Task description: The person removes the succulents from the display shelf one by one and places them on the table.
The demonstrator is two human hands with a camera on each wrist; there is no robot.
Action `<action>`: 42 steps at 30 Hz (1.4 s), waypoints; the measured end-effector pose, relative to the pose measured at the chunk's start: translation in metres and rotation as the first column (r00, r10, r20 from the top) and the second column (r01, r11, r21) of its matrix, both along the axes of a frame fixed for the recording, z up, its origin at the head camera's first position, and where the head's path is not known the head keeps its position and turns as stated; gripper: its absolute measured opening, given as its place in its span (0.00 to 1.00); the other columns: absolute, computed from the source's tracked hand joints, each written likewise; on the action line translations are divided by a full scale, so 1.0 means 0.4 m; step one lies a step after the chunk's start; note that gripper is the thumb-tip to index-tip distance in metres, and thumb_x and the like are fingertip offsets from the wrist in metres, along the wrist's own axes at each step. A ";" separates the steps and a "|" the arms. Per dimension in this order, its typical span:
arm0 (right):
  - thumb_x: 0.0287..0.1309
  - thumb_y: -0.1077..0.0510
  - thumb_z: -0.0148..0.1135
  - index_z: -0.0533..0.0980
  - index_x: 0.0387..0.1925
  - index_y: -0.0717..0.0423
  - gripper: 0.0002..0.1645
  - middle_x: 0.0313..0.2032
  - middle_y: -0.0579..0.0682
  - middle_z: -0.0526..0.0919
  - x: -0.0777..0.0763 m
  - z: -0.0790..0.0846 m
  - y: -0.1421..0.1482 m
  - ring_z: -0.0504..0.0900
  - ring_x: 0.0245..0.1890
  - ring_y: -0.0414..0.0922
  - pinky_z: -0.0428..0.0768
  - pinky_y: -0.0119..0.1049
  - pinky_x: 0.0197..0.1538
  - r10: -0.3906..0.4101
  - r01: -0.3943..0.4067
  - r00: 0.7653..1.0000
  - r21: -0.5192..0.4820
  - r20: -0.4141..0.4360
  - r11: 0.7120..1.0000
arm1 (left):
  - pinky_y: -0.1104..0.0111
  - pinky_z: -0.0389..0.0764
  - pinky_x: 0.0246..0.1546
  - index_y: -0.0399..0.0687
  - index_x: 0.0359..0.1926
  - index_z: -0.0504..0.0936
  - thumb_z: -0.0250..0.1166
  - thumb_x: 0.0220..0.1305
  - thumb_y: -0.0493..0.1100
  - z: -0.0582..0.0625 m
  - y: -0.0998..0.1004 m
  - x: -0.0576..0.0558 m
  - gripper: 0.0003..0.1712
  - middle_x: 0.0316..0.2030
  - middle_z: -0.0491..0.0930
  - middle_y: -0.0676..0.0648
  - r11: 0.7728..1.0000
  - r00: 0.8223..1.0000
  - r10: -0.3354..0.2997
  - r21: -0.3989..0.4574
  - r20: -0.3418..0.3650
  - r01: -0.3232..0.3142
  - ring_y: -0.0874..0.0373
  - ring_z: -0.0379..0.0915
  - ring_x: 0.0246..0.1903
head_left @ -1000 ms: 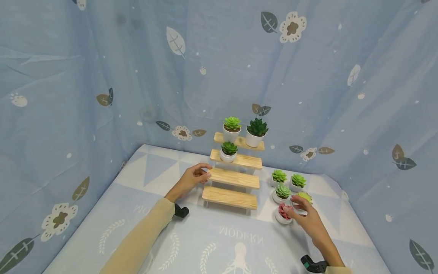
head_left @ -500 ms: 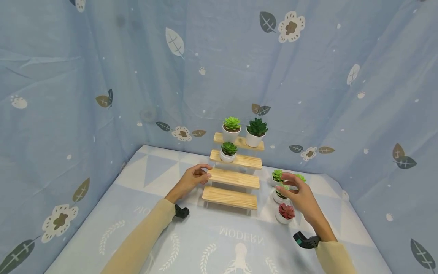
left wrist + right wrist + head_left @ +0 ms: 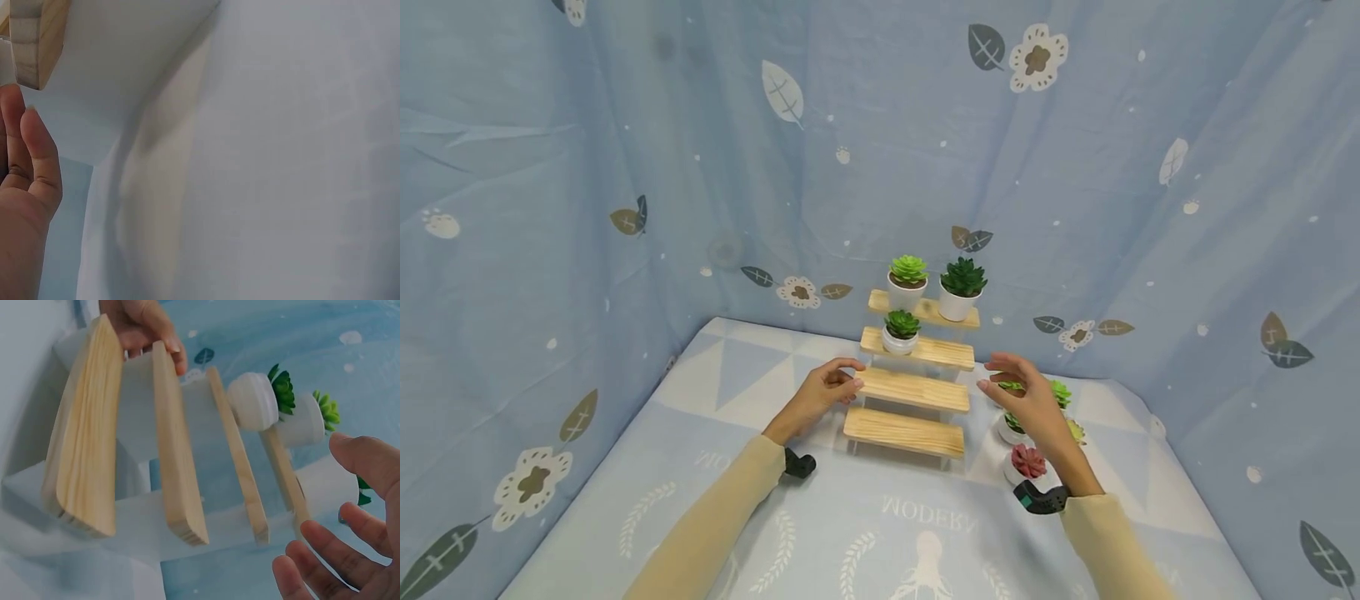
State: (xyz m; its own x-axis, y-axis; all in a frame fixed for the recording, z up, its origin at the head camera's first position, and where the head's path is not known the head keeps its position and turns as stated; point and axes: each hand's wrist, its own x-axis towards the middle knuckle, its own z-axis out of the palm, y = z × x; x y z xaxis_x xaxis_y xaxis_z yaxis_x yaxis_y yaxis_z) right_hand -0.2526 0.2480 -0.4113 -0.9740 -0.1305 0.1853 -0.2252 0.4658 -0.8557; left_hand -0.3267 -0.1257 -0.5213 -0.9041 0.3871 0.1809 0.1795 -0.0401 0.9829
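Observation:
A four-tier wooden plant stand stands mid-table. My left hand grips the left end of its second plank from the bottom, fingertips on either side of the plank's end in the right wrist view. My right hand hovers just right of the stand, fingers apart and gently curved, with nothing held. Two potted succulents, a light green one and a dark green one, are on the top tier. A smaller green succulent in a round white pot sits at the left of the tier below.
Right of the stand several potted succulents cluster, partly hidden by my right hand and wrist. Among them are a red one, a green one and a yellowish one. A blue patterned curtain rises behind the table.
My right hand has moved left and away from the red succulent, over the cluster, to the stand's right side, empty. My left hand has stayed at the plank's end.

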 end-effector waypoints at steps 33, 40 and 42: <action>0.64 0.44 0.73 0.70 0.70 0.47 0.38 0.62 0.56 0.77 -0.077 0.057 -0.213 0.75 0.62 0.55 0.76 0.53 0.61 0.138 -0.143 0.985 -0.043 -0.105 0.989 | 0.40 0.80 0.49 0.51 0.65 0.78 0.68 0.72 0.51 0.003 -0.009 -0.001 0.24 0.44 0.82 0.40 0.999 1.000 0.024 -0.035 -0.002 -0.024 0.34 0.79 0.44; 0.64 0.45 0.73 0.68 0.73 0.52 0.41 0.62 0.55 0.76 -0.097 0.051 -0.233 0.75 0.60 0.52 0.77 0.51 0.60 0.114 -0.117 0.989 -0.027 -0.092 0.993 | 0.41 0.80 0.50 0.53 0.64 0.78 0.68 0.72 0.51 0.008 -0.003 0.002 0.23 0.44 0.82 0.40 0.999 1.000 0.021 -0.031 0.011 -0.020 0.29 0.77 0.46; 0.64 0.46 0.73 0.67 0.74 0.52 0.41 0.63 0.54 0.75 -0.103 0.049 -0.237 0.75 0.61 0.54 0.77 0.51 0.61 0.109 -0.112 0.990 -0.027 -0.087 0.993 | 0.41 0.80 0.50 0.54 0.64 0.78 0.68 0.72 0.51 0.009 -0.002 0.002 0.23 0.44 0.82 0.40 0.999 1.000 0.022 -0.031 0.011 -0.022 0.31 0.78 0.46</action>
State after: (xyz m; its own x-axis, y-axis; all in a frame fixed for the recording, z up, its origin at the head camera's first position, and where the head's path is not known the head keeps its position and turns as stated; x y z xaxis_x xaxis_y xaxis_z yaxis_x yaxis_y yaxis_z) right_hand -0.2936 0.1532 -0.3918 -0.9345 -0.2292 0.2725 -0.3463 0.4071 -0.8452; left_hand -0.3258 -0.1264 -0.5178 -0.9145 0.3721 0.1587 0.1685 -0.0062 0.9857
